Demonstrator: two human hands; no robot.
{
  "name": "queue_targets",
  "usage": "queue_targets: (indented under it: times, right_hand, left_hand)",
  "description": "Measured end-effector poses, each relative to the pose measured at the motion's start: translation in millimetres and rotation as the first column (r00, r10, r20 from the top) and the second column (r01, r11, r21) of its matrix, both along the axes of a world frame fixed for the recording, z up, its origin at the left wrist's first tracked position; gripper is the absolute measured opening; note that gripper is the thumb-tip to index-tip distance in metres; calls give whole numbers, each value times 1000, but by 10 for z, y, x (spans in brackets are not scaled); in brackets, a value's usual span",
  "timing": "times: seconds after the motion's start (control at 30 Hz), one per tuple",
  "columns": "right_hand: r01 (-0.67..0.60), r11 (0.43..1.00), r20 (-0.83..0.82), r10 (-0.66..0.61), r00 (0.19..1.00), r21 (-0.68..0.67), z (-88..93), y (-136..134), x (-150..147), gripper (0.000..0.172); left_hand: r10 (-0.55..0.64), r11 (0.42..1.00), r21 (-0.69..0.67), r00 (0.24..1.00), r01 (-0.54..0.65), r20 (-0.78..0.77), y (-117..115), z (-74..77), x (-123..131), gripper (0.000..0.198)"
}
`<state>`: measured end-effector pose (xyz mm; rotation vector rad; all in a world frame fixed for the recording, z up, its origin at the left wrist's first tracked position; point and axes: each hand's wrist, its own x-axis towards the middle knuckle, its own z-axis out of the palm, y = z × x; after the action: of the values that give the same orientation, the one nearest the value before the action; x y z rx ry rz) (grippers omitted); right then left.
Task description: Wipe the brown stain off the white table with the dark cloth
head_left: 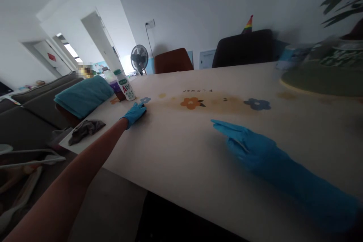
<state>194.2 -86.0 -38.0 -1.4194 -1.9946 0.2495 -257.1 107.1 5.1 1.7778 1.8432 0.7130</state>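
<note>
My left hand, in a blue rubber glove, reaches far out over the pale, flower-printed tablecloth. Its fingers curl over a small dark object, mostly hidden under them, whose kind I cannot make out. Just behind that hand stand a white bottle with a green cap and a purple-and-brown bottle. My right hand, in a long blue glove, hovers above the table's near right part. Its fingers are stretched forward, and no object shows in them.
A crumpled dark cloth lies on the left table corner. Past it, a teal towel covers a chair. A brown chair and a black chair line the far side. A potted plant stands on a green mat at right.
</note>
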Motion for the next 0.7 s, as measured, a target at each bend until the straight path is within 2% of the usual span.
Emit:
queue_targets:
  times: [0.13, 0.33, 0.53, 0.7]
  right_hand:
    - [-92, 996, -25, 92, 995, -9, 76, -28, -55, 60]
    - [-55, 998, -27, 56, 998, 4, 110, -8, -13, 61]
    - [-28, 999, 0, 28, 1000, 41, 108, 13, 10, 61]
    - [37, 998, 2, -37, 999, 52, 103, 54, 128, 59]
  left_hand:
    - [-82, 994, -77, 994, 76, -73, -78, -62, 384, 54]
    - [-233, 970, -98, 962, 220, -141, -298, -103, 904, 66]
    - [-427, 903, -202, 842, 379, -329, -533, -111, 1470, 82]
    - [-553, 830, -197, 724, 522, -413, -729, -117, 2071, 76]
